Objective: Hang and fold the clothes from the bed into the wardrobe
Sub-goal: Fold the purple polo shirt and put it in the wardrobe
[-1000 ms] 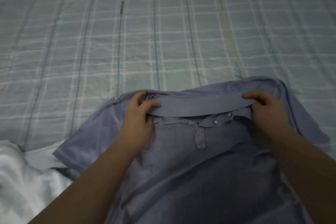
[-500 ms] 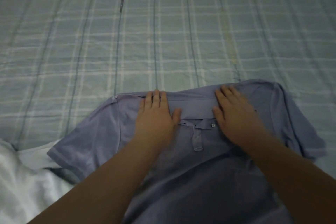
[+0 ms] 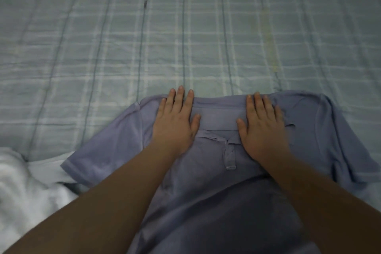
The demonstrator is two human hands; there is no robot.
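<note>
A lavender-blue polo shirt lies face up on the bed, collar away from me and both short sleeves spread out. My left hand lies flat on the left shoulder beside the collar, fingers straight, fingertips reaching the top edge. My right hand presses flat on the right side of the collar in the same way. The collar lies folded down between my hands, with the button placket below it. The wardrobe is out of view.
The bed is covered by a pale green plaid sheet that stretches far ahead and to both sides. A white garment lies bunched at the lower left, partly under the shirt's left sleeve.
A second ago both hands pinched the collar ends. They let go, flattened onto the shirt, and have since slid slightly outward and up along the collar.
</note>
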